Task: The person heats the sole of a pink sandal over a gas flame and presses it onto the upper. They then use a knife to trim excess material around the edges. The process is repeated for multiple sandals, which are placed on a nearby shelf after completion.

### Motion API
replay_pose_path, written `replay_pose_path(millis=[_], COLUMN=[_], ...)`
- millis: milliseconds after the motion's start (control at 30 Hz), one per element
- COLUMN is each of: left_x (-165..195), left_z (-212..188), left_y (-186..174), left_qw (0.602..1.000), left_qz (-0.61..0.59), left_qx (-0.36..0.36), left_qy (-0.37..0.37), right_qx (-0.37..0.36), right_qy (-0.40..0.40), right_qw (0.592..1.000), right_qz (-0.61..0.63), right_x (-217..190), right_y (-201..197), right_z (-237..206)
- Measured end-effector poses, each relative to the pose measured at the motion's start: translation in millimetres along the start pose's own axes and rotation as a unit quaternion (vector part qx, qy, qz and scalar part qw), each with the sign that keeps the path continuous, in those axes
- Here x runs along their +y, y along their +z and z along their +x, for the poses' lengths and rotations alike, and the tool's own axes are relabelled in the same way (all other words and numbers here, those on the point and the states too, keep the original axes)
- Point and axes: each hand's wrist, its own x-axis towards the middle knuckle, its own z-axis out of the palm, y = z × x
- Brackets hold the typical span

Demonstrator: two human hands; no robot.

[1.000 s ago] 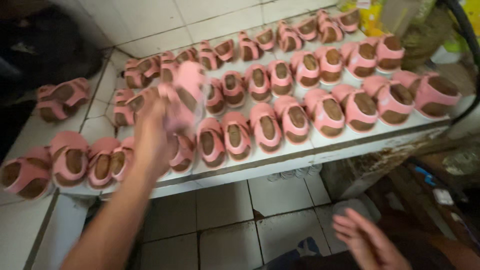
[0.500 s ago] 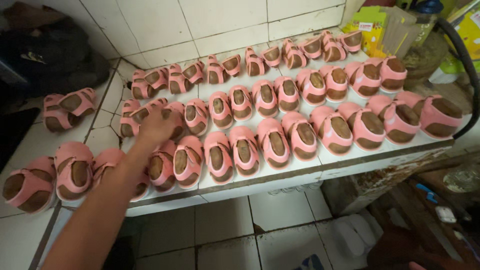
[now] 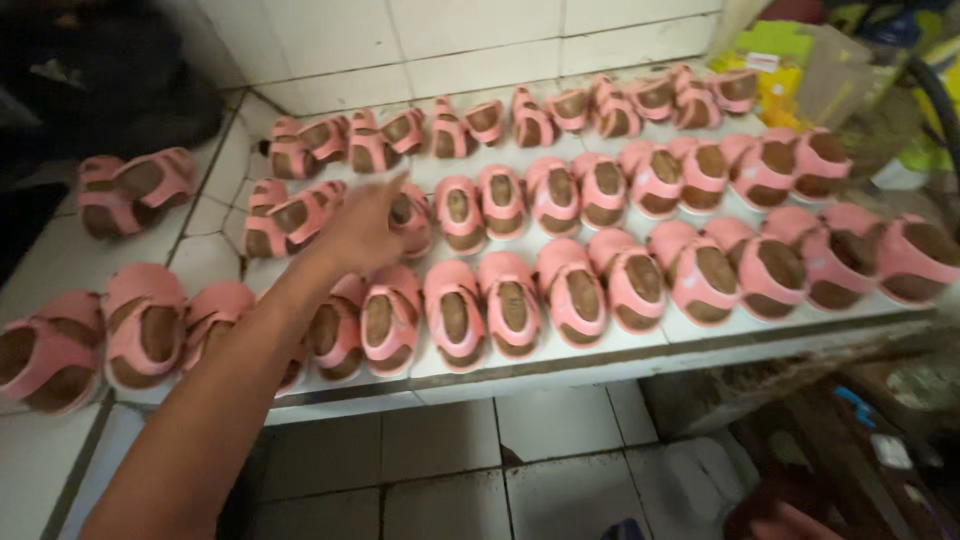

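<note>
Three rows: pink sandals (image 3: pixel 512 305) on white tiled shelf (image 3: pixel 560 365).
Left hand (image 3: pixel 362 232): open, over middle-row sandal (image 3: pixel 412 215), contact unclear.
Right hand: unseen.
Packaging: yellow-green packets (image 3: pixel 775 65), far right corner.

**Rows of sandals on a tiled ledge**

Spread across the tiled ledge (image 3: pixel 560 365): three rows of small sandals, running left to right. Back row (image 3: pixel 520 120) against the wall (image 3: pixel 450 40); middle row (image 3: pixel 640 185) just before it; front row (image 3: pixel 560 290) along the ledge's near edge. Off to the left, apart from the rows, a lone pair (image 3: pixel 130 190); nearer and further left, more sandals (image 3: pixel 100 335) at the edge. Over the left end of the middle row, reaching in from the lower left, the left hand (image 3: pixel 365 225), resting on a sandal (image 3: pixel 410 215) there. At the far right, behind the rows, a clutter of bags (image 3: pixel 800 70). Below the ledge, tiled floor (image 3: pixel 450 480).
</note>
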Motion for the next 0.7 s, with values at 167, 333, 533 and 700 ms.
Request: replay_pose_path(millis=[167,333,533,700], left_x=[-76,-108,-62,19], left_z=[-1,-12,-28,-124], left_y=[-19,-12,-67,-123], left_qw=[0.961,0.983,0.976,0.855], left_qz=[0.054,0.171,0.026,-0.36], left_qx=[0.263,0.06,0.199,0.329], left_qy=[0.071,-0.03,-0.078,0.175], right_qx=[-0.058,-0.052,-0.113,-0.296], right_qy=[-0.146,-0.101,-0.056,0.047], right_qw=[0.987,0.993,0.988,0.894], right_qz=[0.022,0.023,0.089,0.333], right_x=[-95,-180,-185,-187], right_y=[67,103,110,125], right_z=[5,4,10,27])
